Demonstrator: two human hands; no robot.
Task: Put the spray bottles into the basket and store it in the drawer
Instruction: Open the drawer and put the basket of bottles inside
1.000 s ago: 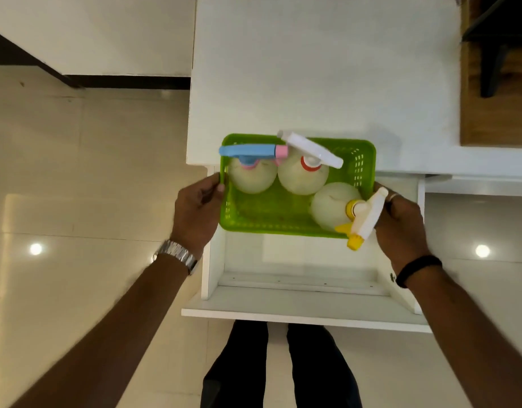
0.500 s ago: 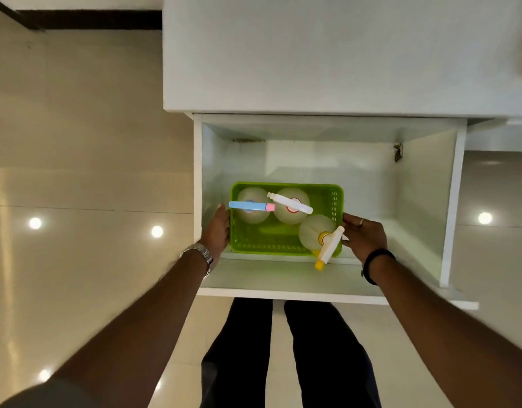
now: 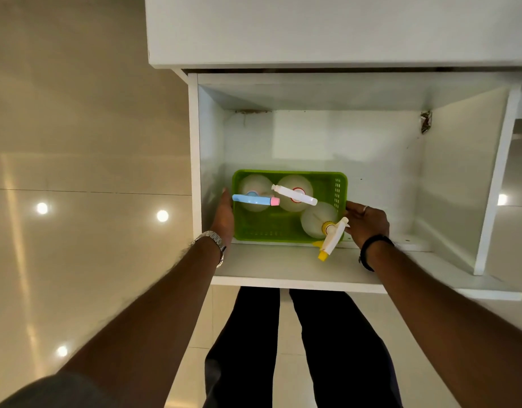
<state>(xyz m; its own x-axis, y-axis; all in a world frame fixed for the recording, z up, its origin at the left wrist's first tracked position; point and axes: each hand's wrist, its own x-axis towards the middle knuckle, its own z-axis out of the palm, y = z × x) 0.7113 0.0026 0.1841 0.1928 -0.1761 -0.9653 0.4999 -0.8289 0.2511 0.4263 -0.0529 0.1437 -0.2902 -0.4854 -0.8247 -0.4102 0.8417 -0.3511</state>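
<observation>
A green plastic basket [image 3: 271, 226] sits low inside the open white drawer [image 3: 312, 266], near its front left corner. Three white spray bottles stand in it: one with a blue and pink head [image 3: 255, 199], one with a white head and red collar [image 3: 295, 195], and one with a yellow-tipped head [image 3: 330, 235] that pokes over the basket's front right corner. My left hand [image 3: 224, 217] grips the basket's left rim. My right hand [image 3: 367, 220] holds its right rim, fingers curled at the edge.
The drawer is deep, with room to the right of the basket and behind it. The white cabinet top [image 3: 327, 30] overhangs the drawer's back. Glossy beige floor tiles [image 3: 86, 172] lie to the left. My dark trouser legs [image 3: 298, 348] stand below the drawer front.
The basket went from the level of the cabinet top down into the drawer. It now rests lower and both hands still hold its sides.
</observation>
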